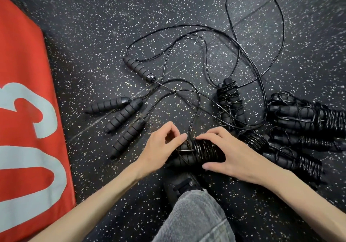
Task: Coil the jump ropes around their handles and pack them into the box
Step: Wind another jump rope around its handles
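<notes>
A pair of black foam handles wound with black cord, the coiled jump rope (205, 151), lies on the floor in front of me. My right hand (227, 152) grips its coiled part from the right, fingers curled over the top. My left hand (161, 148) pinches the loose cord end at the bundle's left side. Several uncoiled handles (121, 115) lie to the left, another handle (138, 69) farther back, with loose cord (241, 35) looping behind. Coiled bundles (229, 103) (307, 116) (292, 159) lie on the right.
A red surface with pale lettering (24, 129) fills the left edge. My shoe (180, 185) and grey trouser leg (196, 217) sit under the hands. The floor (84, 26) is black speckled rubber.
</notes>
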